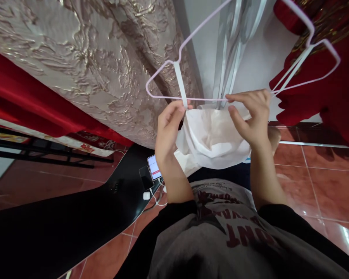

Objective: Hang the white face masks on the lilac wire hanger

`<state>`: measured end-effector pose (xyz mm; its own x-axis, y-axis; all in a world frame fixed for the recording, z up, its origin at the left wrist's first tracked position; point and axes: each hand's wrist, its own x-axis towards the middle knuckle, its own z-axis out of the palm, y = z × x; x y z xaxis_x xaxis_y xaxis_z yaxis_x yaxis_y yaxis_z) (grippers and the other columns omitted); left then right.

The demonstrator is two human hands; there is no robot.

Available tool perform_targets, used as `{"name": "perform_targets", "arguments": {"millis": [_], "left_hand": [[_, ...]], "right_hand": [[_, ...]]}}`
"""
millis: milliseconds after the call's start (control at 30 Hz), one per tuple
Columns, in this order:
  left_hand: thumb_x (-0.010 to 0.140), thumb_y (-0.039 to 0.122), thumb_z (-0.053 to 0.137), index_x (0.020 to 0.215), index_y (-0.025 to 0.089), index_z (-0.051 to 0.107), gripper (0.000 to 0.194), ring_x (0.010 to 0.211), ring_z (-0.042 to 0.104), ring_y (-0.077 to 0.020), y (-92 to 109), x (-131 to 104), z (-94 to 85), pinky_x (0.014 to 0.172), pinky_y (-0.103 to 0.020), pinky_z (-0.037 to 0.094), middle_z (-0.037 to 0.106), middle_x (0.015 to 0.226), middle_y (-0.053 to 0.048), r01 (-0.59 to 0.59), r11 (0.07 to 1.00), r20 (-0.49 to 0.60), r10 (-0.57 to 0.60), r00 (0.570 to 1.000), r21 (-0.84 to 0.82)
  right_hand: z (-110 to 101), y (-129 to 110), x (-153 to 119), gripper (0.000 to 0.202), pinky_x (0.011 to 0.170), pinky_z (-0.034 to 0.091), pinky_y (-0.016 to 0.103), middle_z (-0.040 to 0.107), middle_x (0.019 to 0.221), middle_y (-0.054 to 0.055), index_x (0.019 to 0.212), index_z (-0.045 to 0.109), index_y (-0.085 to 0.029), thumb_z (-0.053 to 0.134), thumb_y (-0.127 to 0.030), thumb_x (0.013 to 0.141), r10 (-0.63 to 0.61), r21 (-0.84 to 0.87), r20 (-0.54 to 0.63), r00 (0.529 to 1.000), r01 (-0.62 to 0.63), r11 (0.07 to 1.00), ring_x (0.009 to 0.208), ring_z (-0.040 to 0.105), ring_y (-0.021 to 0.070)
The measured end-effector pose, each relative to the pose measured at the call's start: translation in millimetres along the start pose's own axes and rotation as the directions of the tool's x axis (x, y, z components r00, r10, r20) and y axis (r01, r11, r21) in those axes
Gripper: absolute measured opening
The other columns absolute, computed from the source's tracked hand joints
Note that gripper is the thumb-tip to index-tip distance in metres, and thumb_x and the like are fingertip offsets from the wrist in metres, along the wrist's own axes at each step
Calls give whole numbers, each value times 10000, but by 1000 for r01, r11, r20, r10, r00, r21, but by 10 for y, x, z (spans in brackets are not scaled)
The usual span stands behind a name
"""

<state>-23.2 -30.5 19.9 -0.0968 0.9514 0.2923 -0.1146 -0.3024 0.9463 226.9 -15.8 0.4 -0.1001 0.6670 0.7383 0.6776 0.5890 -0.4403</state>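
A pale pink hanger (203,99) spans the upper middle, its top cut off by the frame. A thin white strap (180,83) passes over its left notch, and another white strap (291,73) over its right one. Below the bar hangs a white cloth piece (218,145), folded and gaping at the top; whether it is a garment or a bag I cannot tell. My left hand (169,126) is closed, pinching the lower end of the left strap. My right hand (251,116) has its fingers stretched at the hanger's bar, thumb apart, beside the cloth's right edge.
A shiny patterned curtain (84,58) fills the upper left, with red cloth (322,93) at the right. Two phones, one lit phone (154,167) and one dark phone (146,177), lie on a black surface (84,217) near a white charger (146,195). Red tiles (331,186) cover the floor.
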Motion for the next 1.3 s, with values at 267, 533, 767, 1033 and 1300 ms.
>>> {"name": "perform_targets", "arguments": {"millis": [267, 533, 767, 1033, 1300], "left_hand": [[1065, 586, 719, 1227, 373, 875, 309, 1443, 688, -305, 559, -48, -60, 1006, -402, 634, 805, 1413, 10, -199, 953, 4, 205, 979, -228], [981, 326, 859, 1159, 257, 827, 193, 1399, 704, -330, 84, 121, -166, 807, -346, 581, 807, 1408, -86, -155, 981, -348, 107, 931, -114], [1041, 621, 800, 1046, 268, 747, 358, 1139, 767, -330, 105, 19, 252, 613, -324, 461, 769, 1038, -110, -125, 961, -177, 83, 981, -246], [1040, 590, 797, 940, 339, 709, 284, 1059, 762, -318, -12, 106, 280, 547, -365, 393, 696, 952, -85, -155, 966, -173, 119, 978, -209], [1065, 612, 762, 982, 291, 662, 346, 1068, 757, -291, 10, 80, 295, 538, -305, 386, 648, 941, -81, -158, 970, -174, 126, 977, -186]], "right_hand": [[-185, -37, 0, 182, 1213, 471, 653, 837, 1062, 4, 1169, 810, -344, 651, -390, 1093, -36, 39, -64, 997, 38, 999, 1032, 739, 242], [-86, -18, -68, 290, 1320, 412, 648, 841, 1250, 7, 1327, 780, -361, 635, -449, 1091, -22, 84, 37, 999, 19, 996, 1226, 744, 268], [41, -170, -93, 340, 1214, 520, 589, 768, 1325, 25, 1423, 717, -392, 672, -337, 1091, -59, 159, -228, 972, 97, 983, 1264, 729, 275], [-579, 809, -153, 583, 749, 619, 584, 714, 1356, 174, 1650, 562, -335, 399, -587, 1150, 41, 153, -46, 998, -33, 988, 844, 732, 283], [-822, 468, 258, 213, 577, 557, 457, 759, 887, 89, 1056, 796, -269, 727, -471, 1050, 372, 221, -4, 928, -362, 906, 550, 511, 145]]}}
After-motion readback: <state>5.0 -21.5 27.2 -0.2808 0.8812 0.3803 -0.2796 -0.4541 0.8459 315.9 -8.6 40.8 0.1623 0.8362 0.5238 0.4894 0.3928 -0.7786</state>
